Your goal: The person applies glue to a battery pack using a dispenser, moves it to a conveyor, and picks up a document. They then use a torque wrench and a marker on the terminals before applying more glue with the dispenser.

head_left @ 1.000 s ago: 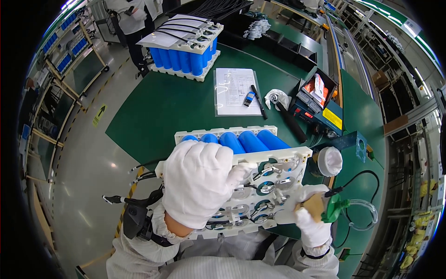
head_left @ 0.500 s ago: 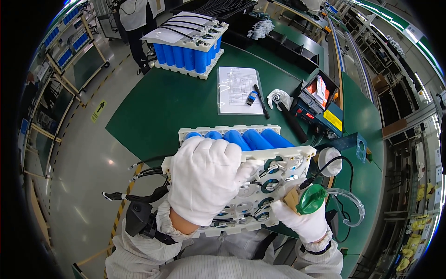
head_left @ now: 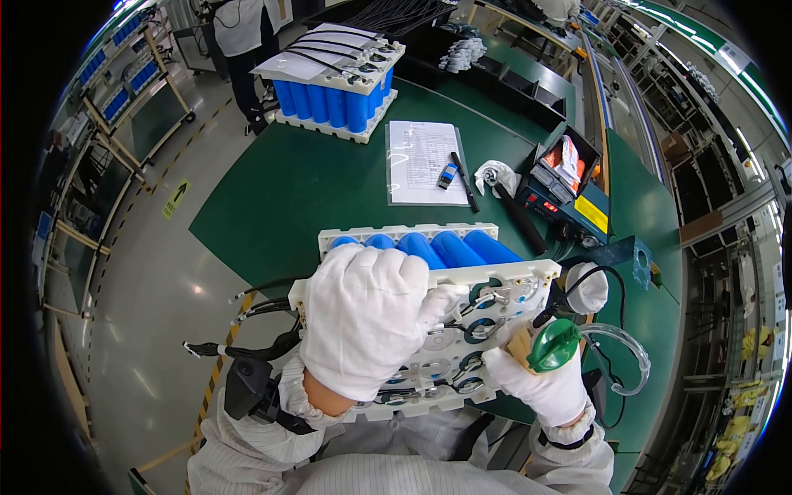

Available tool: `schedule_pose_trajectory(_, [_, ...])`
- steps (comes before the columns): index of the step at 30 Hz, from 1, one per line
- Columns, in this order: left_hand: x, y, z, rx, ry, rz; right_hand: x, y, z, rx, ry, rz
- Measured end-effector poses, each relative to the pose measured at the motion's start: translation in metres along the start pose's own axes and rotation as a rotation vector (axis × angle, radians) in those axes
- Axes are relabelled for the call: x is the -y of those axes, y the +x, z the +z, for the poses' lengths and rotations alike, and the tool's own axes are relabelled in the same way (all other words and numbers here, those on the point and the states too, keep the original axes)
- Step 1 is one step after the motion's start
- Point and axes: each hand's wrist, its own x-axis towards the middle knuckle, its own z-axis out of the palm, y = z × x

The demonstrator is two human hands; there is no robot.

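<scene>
head view: the left hand (head_left: pixel 363 326), in a white glove, is clamped over the upper edge of a battery pack (head_left: pixel 520 274), its thumb lying along the terminal face. the pack sits at the near side of the green worktop (head_left: pixel 272 198), tilted so that this face turns toward the person, with a row of blue cells (head_left: pixel 452 250) showing beyond its white upper edge. the right hand (head_left: pixel 540 386), gloved too and apart from the left, is closed around a tan-and-green tool (head_left: pixel 554 345) by the pack's right side; whether the tip touches the pack is hidden. a clear tube (head_left: pixel 637 359) curves off the tool. dark cables (head_left: pixel 264 355) stick out left of the pack. just past its right corner stands a white-topped container (head_left: pixel 587 289). farther back, a paper sheet (head_left: pixel 421 161) carries a black pen (head_left: pixel 464 181), and a second battery pack (head_left: pixel 334 107) stands upright.
</scene>
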Motion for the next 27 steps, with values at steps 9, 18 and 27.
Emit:
schedule_pose_trajectory(9, [0.000, 0.006, -0.002, -0.003, -0.037, 0.008, 0.008, -0.007, -0.029, -0.181, 0.366, 0.274])
schedule_pose_trajectory(18, [0.015, 0.026, 0.007, 0.118, 0.047, -0.067, 0.013, -0.016, -0.136, -1.341, -0.157, -0.126])
schedule_pose_trajectory(27, [0.062, 0.061, 0.046, 0.355, 0.141, -0.147, -0.092, 0.043, -0.185, -1.010, -0.090, 0.058])
